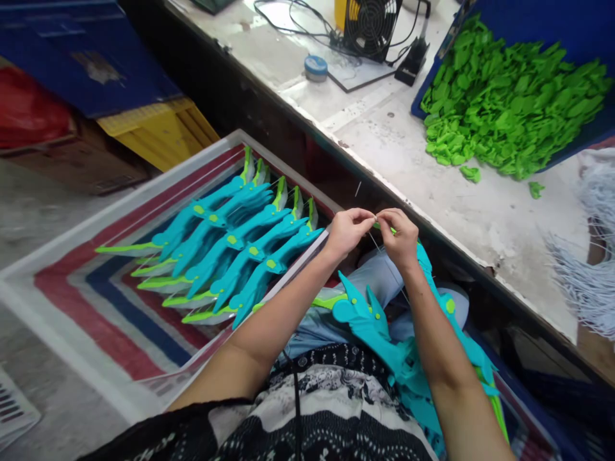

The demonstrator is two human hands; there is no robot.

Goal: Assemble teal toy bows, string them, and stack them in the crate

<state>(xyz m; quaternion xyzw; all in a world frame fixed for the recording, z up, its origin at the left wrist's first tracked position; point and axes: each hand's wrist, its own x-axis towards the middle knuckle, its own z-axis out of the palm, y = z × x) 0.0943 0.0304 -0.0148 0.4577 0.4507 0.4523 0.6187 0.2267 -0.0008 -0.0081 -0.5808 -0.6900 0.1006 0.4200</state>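
Note:
My left hand (350, 229) and my right hand (400, 237) meet in front of my lap, both closed in a fingertip pinch. Between them is the end of a thin white string (373, 241), part of which shows below the fingers; any knot there is too small to make out. By my right fingers lies a lime-green tip, seemingly of the turquoise plastic bow-shaped toy (369, 320) on my lap, partly hidden under my right forearm. Left of my arms, several similar turquoise and lime-green toys (230, 240) lie stacked in rows in a white-rimmed crate (62, 333).
A workbench (355, 141) runs diagonally ahead. On it are a blue bin (576, 38) tipped toward me with lime-green plastic pieces (509, 96), a bundle of white strings (583, 282), a round blue-lidded tin (316, 67), and a black fan (372, 29). A yellow crate (161, 131) stands left.

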